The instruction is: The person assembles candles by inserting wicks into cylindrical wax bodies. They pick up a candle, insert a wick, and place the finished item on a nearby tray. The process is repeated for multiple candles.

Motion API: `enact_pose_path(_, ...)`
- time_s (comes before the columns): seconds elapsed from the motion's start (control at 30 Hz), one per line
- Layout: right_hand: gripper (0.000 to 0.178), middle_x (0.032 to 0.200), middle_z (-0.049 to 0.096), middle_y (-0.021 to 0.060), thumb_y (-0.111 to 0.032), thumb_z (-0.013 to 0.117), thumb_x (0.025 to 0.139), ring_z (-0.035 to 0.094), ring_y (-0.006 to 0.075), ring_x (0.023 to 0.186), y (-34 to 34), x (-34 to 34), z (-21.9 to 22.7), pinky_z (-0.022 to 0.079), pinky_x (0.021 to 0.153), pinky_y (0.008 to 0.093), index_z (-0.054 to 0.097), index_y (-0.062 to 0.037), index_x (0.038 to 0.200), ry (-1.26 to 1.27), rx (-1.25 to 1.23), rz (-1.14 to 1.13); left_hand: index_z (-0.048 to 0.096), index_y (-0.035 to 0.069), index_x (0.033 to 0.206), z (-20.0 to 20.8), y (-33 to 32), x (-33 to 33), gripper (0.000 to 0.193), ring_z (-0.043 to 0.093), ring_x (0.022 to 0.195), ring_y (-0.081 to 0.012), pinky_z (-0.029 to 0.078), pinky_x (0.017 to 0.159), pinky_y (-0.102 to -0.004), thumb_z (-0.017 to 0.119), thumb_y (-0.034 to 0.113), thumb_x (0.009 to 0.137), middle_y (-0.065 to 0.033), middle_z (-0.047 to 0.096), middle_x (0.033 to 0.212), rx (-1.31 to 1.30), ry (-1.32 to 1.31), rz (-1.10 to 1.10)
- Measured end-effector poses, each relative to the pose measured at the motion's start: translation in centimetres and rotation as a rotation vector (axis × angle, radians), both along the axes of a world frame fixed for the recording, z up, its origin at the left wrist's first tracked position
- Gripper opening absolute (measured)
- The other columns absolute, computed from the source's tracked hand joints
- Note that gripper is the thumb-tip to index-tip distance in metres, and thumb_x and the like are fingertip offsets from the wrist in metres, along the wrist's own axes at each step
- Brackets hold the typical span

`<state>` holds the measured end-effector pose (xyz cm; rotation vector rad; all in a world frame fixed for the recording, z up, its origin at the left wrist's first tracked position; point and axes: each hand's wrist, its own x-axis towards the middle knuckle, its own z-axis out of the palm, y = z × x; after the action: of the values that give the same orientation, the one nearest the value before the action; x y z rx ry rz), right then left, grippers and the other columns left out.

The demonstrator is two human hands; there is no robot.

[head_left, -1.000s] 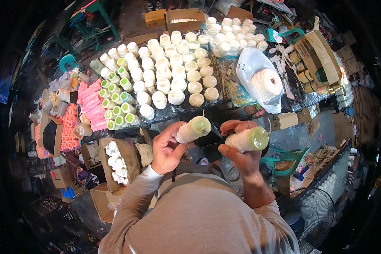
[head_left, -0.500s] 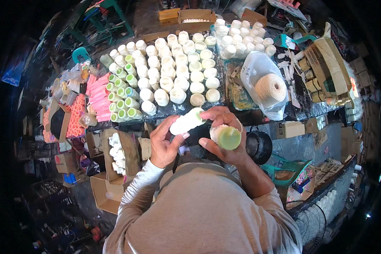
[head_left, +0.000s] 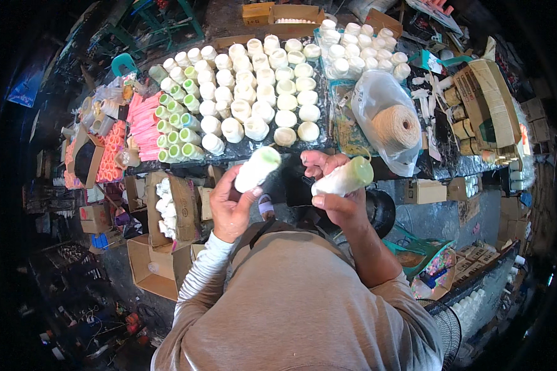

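Note:
My left hand point(head_left: 230, 207) grips a white cylinder with a pale green end point(head_left: 258, 168), tilted with that end up and to the right. In my right hand point(head_left: 342, 207) is another white cylinder with a green end point(head_left: 345, 177), its green end also up and to the right. The thumb presses it from below and the fingers curl behind it. The two pieces are apart, above the near edge of the dark table. Beyond them stand rows of white cylinders point(head_left: 244, 111). Green-ended cylinders point(head_left: 182, 120) are stacked at the left of these rows.
A twine spool point(head_left: 395, 128) sits in a clear plastic bag point(head_left: 369, 99) right of the rows. Pink pieces point(head_left: 143, 127) lie farther left. Below the table are a carton of white pieces point(head_left: 173, 210), a black basin point(head_left: 380, 210) and a green chair point(head_left: 421, 256).
My hands have drawn apart, and the right fingers have left the left piece. Its green end has swung upward. The right piece has turned from end-on to a slanted side view.

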<state>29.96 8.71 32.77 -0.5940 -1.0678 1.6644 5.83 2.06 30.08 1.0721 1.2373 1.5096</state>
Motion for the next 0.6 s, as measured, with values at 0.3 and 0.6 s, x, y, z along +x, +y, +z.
enact_pose_path(0.3, 0.037, 0.148, 0.052, 0.0221, 0.003, 0.073, 0.066, 0.062, 0.0380, 0.118, -0.8, 6.9, -21.8, 0.054, 0.093, 0.0473, 0.065, -0.0071, 0.101, -1.158, 0.292, 0.078, 0.054, -0.002, 0.143, -3.9, -3.9, -3.8, 0.049, 0.069, 0.112, -0.0266, 0.061, 0.097, -0.0479, 0.070, 0.000, 0.096, -0.0134, 0.068, 0.125, -0.182, -0.271, 0.031)
enact_pose_path(0.6, 0.034, 0.174, 0.007, 0.0185, -0.005, 0.074, 0.073, 0.054, 0.0459, 0.132, 6.4, 3.7, -28.8, 0.053, 0.103, 0.0512, 0.069, -0.0090, 0.107, -1.608, 0.331, 0.081, 0.056, 0.001, 0.139, -4.7, -7.6, -4.5, 0.042, 0.070, 0.112, -0.0289, 0.061, 0.095, -0.0468, 0.068, 0.000, 0.098, -0.0110, 0.069, 0.123, -0.379, -0.316, 0.073)
